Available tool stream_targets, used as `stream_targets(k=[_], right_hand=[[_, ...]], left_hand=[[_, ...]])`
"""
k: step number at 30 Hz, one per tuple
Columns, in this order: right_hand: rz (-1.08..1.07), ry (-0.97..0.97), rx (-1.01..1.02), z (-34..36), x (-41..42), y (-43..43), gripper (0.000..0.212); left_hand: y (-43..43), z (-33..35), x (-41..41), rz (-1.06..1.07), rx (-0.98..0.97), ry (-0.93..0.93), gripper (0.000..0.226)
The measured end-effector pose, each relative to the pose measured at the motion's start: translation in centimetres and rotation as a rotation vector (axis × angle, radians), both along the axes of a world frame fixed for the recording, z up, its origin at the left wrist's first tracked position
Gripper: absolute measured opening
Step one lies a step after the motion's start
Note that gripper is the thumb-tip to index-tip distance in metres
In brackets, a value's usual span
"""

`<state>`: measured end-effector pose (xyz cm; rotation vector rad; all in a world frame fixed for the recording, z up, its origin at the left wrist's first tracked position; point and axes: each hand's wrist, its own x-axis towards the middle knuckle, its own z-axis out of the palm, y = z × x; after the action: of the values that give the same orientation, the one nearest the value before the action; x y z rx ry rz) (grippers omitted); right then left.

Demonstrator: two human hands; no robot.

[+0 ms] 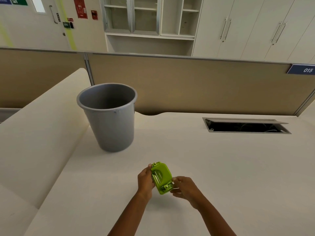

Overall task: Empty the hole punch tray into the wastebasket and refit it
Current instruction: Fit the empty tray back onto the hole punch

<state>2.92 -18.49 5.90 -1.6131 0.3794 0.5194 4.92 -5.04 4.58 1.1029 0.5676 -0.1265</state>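
Holding one green hole punch (161,178) above the table (221,167), we clamp our left hand (145,180) on its left side and pinch its near end with our right hand (185,188). Its long axis runs from near-right to far-left, toward the one grey wastebasket (109,116) beyond our grip.

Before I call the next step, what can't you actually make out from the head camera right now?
- Hole punch tray: whether it is on or off; the left hand, the right hand and the tilted body hide the base.
- Wastebasket contents: its bottom is hidden by the near wall and shadow.
- Desk cable hatch interior: too dark to read.
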Motion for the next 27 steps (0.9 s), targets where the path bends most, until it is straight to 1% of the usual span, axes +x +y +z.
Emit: stream_targets(k=[3,7,11,13,16,21,24,27], right_hand=[[0.016,-0.035,0.118,0.5,-0.1,0.3,0.024],[0.047,-0.085,0.096,0.6,-0.1,0.3,0.025],[-0.033,-0.076,0.139,0.6,0.1,0.1,0.018],[-0.078,-0.072,0.155,0.4,0.2,0.0,0.017],[-0.101,-0.083,0.140,0.1,0.2,-0.1,0.019],[-0.107,-0.085,0.135,0.1,0.3,0.1,0.011],[-0.117,-0.100,0.139,0.0,0.4,0.2,0.010],[-0.151,-0.109,0.148,0.2,0.5,0.3,0.010]], left_hand=[[-0.3,0.1,-0.1,-0.077,0.043,-0.006,0.029],[-0.5,0.4,-0.2,-0.163,0.020,-0.027,0.026],[-0.2,0.3,-0.5,-0.278,-0.095,-0.022,0.025],[-0.2,0.1,-0.8,-0.360,-0.073,-0.008,0.024],[-0.6,-0.2,-1.2,-0.418,0.027,-0.004,0.024],[-1.1,-0.2,-0.8,-0.357,0.260,-0.016,0.028],[-1.5,-0.2,-0.5,-0.325,0.402,-0.022,0.028],[-1.9,-0.2,-0.4,-0.296,0.558,-0.065,0.023]])
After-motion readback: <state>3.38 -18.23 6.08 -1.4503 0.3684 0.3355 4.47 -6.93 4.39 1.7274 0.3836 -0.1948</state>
